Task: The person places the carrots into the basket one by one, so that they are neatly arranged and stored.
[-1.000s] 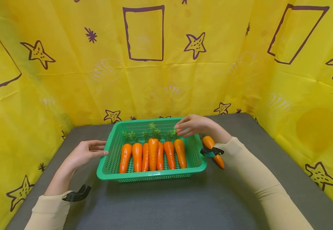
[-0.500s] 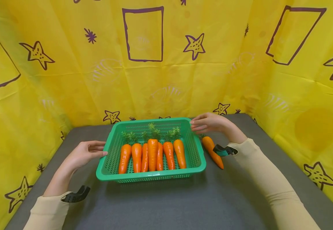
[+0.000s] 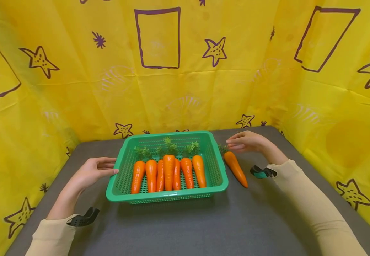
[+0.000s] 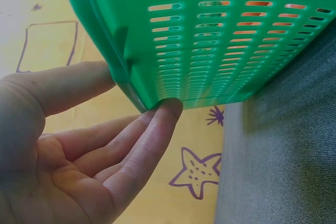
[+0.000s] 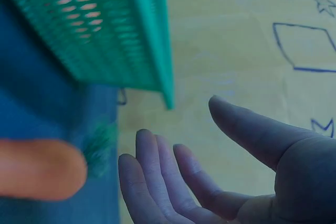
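Observation:
A green plastic basket (image 3: 167, 196) stands on the dark table with several orange carrots (image 3: 169, 172) lying side by side in it, leafy tops toward the back. At its left side my left hand (image 3: 90, 172) holds the rim lightly; in the left wrist view the thumb (image 4: 79, 85) meets the rim and the fingers (image 4: 142, 156) reach to the outer wall. Right of the basket one more carrot (image 3: 236, 169) lies on the table. My right hand (image 3: 247, 142) is over the green top of that carrot, thumb and fingers apart, holding nothing.
Yellow cloth (image 3: 159, 99) with drawn starfish and frames hangs behind and on both sides. The dark table (image 3: 172, 227) extends in front of the basket. Black wrist mounts (image 3: 84, 217) sit on both sleeves.
My right hand has moved from above the basket's back right part, out over its right rim, to the carrot on the table. The left hand has stayed at the left rim.

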The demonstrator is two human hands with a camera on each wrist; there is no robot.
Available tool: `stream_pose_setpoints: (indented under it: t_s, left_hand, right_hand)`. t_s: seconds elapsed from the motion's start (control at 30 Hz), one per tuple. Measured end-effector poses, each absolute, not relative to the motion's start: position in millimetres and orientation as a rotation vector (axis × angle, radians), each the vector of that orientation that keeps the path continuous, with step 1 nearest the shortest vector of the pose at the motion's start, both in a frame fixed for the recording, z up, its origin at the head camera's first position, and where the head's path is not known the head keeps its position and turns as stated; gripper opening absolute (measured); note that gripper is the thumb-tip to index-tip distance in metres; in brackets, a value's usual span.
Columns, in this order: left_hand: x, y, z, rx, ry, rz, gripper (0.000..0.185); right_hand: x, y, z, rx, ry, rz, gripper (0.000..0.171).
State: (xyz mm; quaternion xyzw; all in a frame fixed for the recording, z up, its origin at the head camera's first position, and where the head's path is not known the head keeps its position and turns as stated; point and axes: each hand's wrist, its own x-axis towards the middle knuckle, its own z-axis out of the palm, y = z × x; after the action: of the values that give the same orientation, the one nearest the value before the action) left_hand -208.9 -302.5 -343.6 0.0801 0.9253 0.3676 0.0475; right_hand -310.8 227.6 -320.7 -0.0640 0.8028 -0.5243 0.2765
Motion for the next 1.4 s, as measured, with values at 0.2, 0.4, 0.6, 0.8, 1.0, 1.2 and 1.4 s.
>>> stream_pose_setpoints:
  t_s: [0.2, 0.4, 0.6, 0.8, 1.0, 1.2, 1.4]
  left_hand:
    - [-209, -303, -344, 0.241, 2.822, 1.116, 0.065]
    - [-210, -302, -344, 0.249, 2.827, 1.112, 0.065]
    - [-209, -302, -345, 0.248, 2.826, 1.114, 0.064]
    - [-209, -303, -345, 0.249, 2.823, 1.125, 0.064]
    - [-210, -303, -346, 0.251, 2.816, 1.131, 0.065]
    - [-210, -303, -347, 0.261, 2.818, 1.131, 0.064]
    - [-210, -305, -347, 0.254, 2.821, 1.121, 0.065]
  right_hand:
    - [-311, 242, -336, -0.11, 2.164, -1.409, 0.056]
    - [-309, 253, -351, -0.056, 2.173, -1.405, 0.058]
    - [-311, 261, -370, -0.014, 2.161, -1.415, 0.058]
    - [-314, 262, -385, 0.03, 2.114, -1.453, 0.057]
    - [-315, 259, -398, 0.052, 2.082, -1.445, 0.059]
    - [-315, 253, -406, 0.084, 2.114, -1.418, 0.065]
    - [-312, 247, -406, 0.116, 2.19, -1.347, 0.068]
